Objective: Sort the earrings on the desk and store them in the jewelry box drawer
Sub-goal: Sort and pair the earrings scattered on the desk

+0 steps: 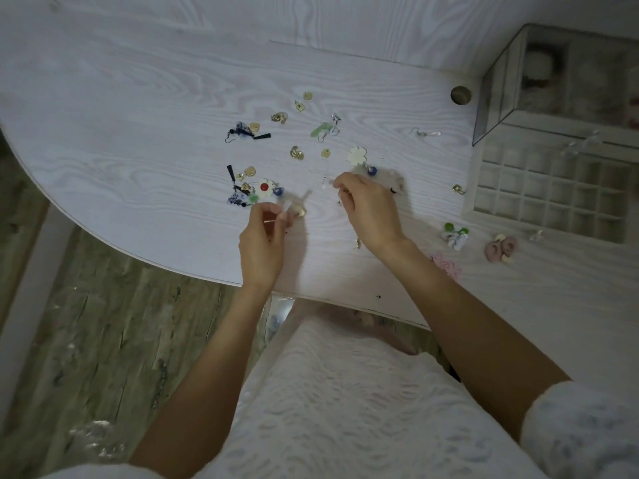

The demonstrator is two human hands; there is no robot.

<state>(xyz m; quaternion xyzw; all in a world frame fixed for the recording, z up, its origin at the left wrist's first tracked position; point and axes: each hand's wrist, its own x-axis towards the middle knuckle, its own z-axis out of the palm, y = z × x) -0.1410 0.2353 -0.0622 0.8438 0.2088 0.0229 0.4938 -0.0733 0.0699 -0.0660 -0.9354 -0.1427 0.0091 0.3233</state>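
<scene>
Several earrings lie scattered on the white desk (138, 133): a white flower with a red centre (264, 188), a plain white flower (357, 155), green pieces (320, 130), gold pieces (296, 152) and dark tassel ones (242, 132). My left hand (262, 243) pinches a thin pale earring near the red-centred flower. My right hand (370, 209) pinches a small clear earring above the desk. The jewelry box (560, 84) stands at the right, its gridded drawer (549, 188) pulled out and open.
More earrings lie near the drawer: a green and white cluster (455, 234), a pink pair (501, 248), a gold one (458, 189). A round hole (461, 95) sits in the desk by the box. The desk's curved edge runs just in front of me.
</scene>
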